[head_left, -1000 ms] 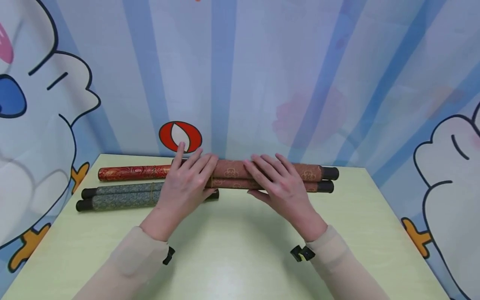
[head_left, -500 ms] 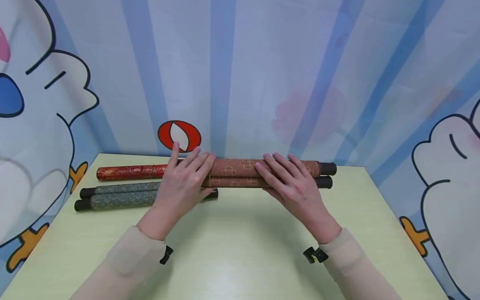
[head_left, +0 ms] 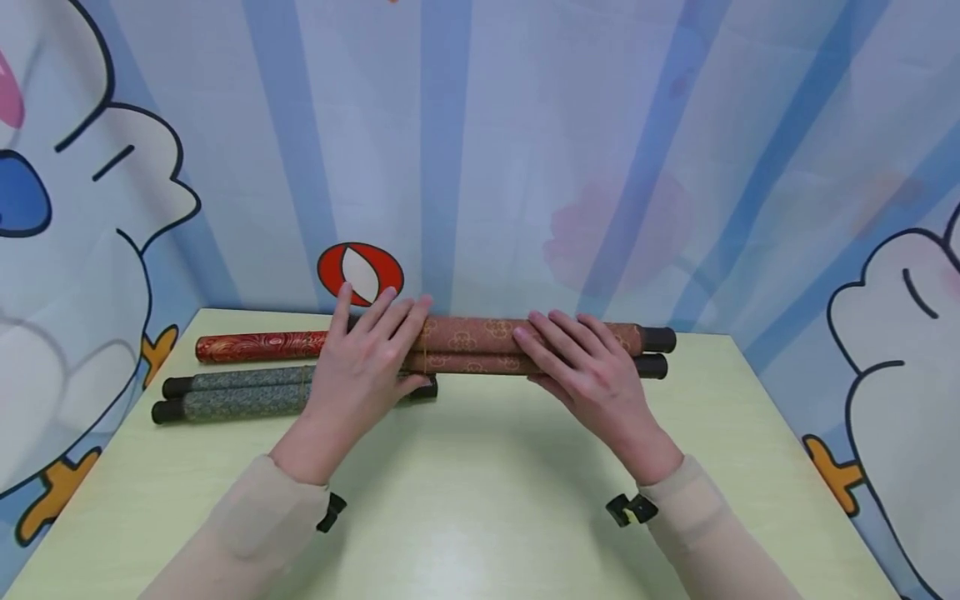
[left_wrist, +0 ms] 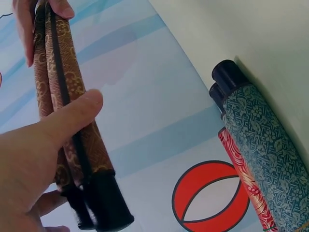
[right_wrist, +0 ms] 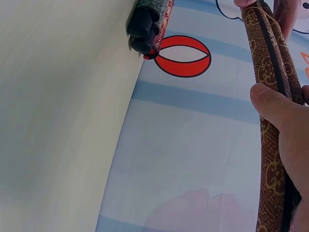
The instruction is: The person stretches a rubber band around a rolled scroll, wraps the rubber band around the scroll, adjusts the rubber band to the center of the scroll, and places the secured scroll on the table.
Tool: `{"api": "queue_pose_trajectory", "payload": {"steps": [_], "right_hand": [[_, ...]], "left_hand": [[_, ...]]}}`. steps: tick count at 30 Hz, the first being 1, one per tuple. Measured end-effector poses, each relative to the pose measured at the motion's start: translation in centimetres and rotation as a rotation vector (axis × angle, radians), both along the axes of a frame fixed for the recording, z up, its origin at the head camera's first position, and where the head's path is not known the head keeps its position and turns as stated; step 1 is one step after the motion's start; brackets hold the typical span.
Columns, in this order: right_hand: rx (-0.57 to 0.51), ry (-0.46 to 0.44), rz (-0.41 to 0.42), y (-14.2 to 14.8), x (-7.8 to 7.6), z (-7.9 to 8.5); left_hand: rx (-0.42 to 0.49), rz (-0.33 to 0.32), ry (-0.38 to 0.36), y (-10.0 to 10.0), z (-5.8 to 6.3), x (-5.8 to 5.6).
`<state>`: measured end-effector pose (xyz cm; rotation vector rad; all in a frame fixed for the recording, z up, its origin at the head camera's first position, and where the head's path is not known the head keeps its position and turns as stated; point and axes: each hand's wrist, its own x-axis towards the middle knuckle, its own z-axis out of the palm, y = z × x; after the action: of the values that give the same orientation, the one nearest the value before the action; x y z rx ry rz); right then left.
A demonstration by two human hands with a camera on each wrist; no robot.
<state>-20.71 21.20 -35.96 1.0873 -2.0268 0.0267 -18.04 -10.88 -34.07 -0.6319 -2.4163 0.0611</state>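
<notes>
Both hands hold a brown hanging scroll [head_left: 480,335], a pair of rolls side by side with black end knobs and gold patterning, level above the back of the table. The left hand [head_left: 360,375] grips it near its left end; in the left wrist view the thumb [left_wrist: 77,116] lies across the rolls, with fingers behind. Toward the right end, the right hand [head_left: 592,379] grips the same scroll, its thumb [right_wrist: 270,104] on the near face. A thin cord rings the rolls close to the left hand. The scroll's left knobs [left_wrist: 108,200] show only in the left wrist view.
On the table [head_left: 465,517] at the left lies a grey-green scroll [head_left: 247,402] with black knobs, two rolls together. Behind it lies a red and gold scroll [head_left: 262,346], partly hidden by the left hand. A printed cloth backdrop [head_left: 510,150] rises at the table's back edge.
The right hand has shifted right along the brown scroll toward its right end. The left hand has edged slightly left. The scroll stays nearly in place, and the other scrolls lie unchanged.
</notes>
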Motion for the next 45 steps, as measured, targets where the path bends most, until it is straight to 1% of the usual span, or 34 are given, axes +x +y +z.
{"api": "queue_pose_trajectory", "payload": {"steps": [3,6,10,14,21,25,30,33,35,40,45], "right_hand": [[0.002,0.018,-0.003,0.1,-0.1,-0.1],[0.008,0.036,-0.002,0.1,-0.1,-0.2],[-0.01,0.03,0.011,0.3,0.0,-0.3],[-0.018,0.004,0.028,0.4,0.1,-0.1],[0.039,-0.039,0.018,0.0,0.2,0.7],[0.068,-0.043,0.003,-0.3,0.4,0.9],[0.078,-0.042,-0.009,-0.3,0.6,0.9],[0.071,-0.053,-0.008,-0.4,0.7,0.9],[0.071,-0.059,-0.005,-0.4,0.7,0.9],[0.063,-0.057,0.016,-0.5,0.9,1.0],[0.054,-0.076,0.034,-0.7,1.1,0.8]], "left_hand": [[0.009,0.0,-0.029,0.1,0.0,0.0],[0.022,-0.015,-0.048,0.2,0.0,-0.2],[0.024,-0.06,-0.015,0.3,-0.2,-0.5],[0.031,-0.098,0.018,0.2,-0.2,-0.7],[0.046,-0.142,0.016,0.1,-0.1,-1.0],[0.054,-0.172,0.012,0.0,-0.1,-1.1],[0.059,-0.213,0.014,0.0,-0.2,-1.3],[0.057,-0.206,0.014,-0.4,-0.2,-1.1],[0.051,-0.183,0.003,-0.6,0.0,-0.9],[0.041,-0.122,-0.068,-1.0,0.5,-0.4],[0.023,-0.103,-0.124,-1.2,0.9,0.3]]}}
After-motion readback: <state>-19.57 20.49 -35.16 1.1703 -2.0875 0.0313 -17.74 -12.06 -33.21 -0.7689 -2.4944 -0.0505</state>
